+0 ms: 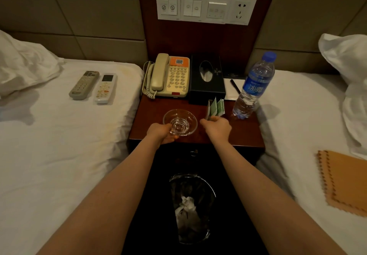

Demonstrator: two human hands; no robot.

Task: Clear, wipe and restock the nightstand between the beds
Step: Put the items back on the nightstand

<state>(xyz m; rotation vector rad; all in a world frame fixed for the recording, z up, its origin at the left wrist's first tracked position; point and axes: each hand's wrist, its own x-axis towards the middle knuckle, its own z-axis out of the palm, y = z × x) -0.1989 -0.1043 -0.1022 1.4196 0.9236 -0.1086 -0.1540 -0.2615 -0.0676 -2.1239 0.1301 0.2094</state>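
Nightstand (241,133) — dish (181,120) in left grip (161,133), sachets (216,106), perhaps tea, in right grip (217,126)

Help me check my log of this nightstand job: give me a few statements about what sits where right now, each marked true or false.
1. The left hand holds the glass dish by its near rim. True.
2. The right hand is empty. False: it holds the green packets.
3. The water bottle lies on its side. False: it stands upright on the nightstand, with its cap on.
4. The grey remote and the white remote lie on the left bed. True.
5. The bin on the floor holds crumpled paper. True.
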